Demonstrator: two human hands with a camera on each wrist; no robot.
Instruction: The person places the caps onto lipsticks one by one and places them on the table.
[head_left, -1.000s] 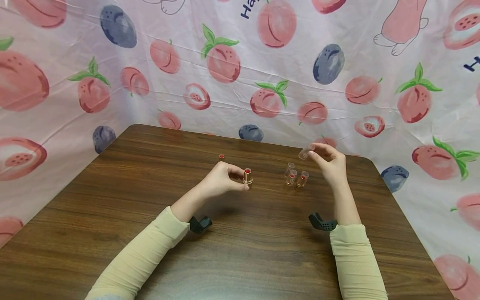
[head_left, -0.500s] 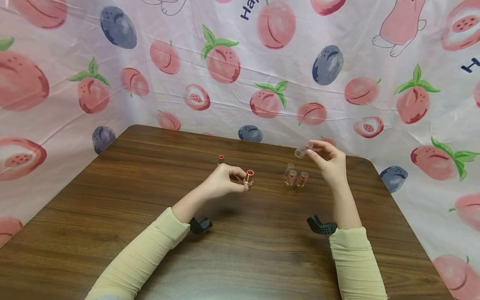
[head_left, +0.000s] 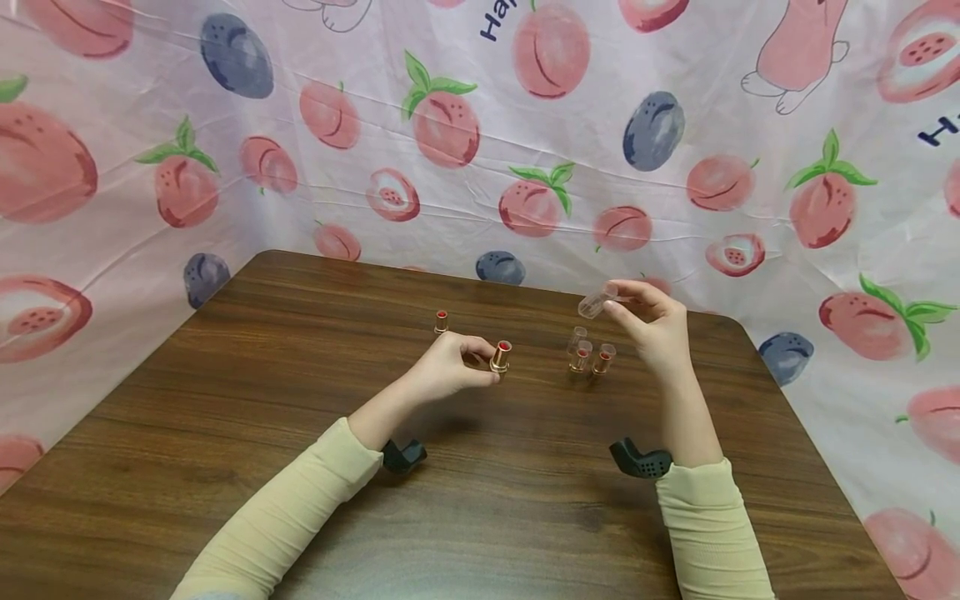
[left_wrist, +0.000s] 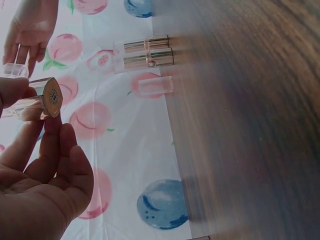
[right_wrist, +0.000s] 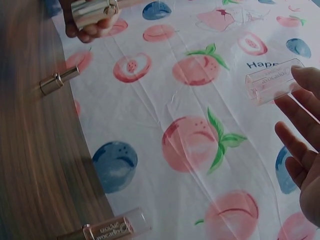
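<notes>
From the head view, the person sits at a dark wooden counter (head_left: 225, 433) hung round with a peach-printed cloth (head_left: 225, 125), both forearms in pale yellow sleeves. The left hand (head_left: 450, 367) has its fingers curled round a gold lipstick (head_left: 500, 357), red tip up, held just above the wood. The right hand (head_left: 648, 325) is lifted off the counter and pinches a clear cap (head_left: 594, 302) between thumb and fingertips, the cap lying tilted on its side at about two o'clock from the lipstick, the two hands well apart. Between the hands, three more capped lipsticks (head_left: 588, 357) stand close together on the counter, and a lone uncapped lipstick (head_left: 441, 321) stands at about eleven o'clock from the left hand. From the left wrist view, the left hand (left_wrist: 40, 180) fills the lower left, its fingertips (left_wrist: 15, 90) clamped on the gold lipstick (left_wrist: 47, 97), whose flat patterned base faces the camera; the right hand (left_wrist: 30, 25) shows at eleven o'clock, and the group of capped lipsticks (left_wrist: 145, 52) sits at about one o'clock against the counter (left_wrist: 260, 125). From the right wrist view, the right hand (right_wrist: 305, 145) comes in from three o'clock, its fingertips (right_wrist: 307, 75) nipping the clear cap (right_wrist: 272, 81), which carries printed lettering. At eleven o'clock the left hand (right_wrist: 92, 27) grips the gold lipstick (right_wrist: 95, 10), the lone uncapped lipstick (right_wrist: 59, 80) is at about ten o'clock, and one capped lipstick (right_wrist: 112, 227) lies at the bottom edge.
</notes>
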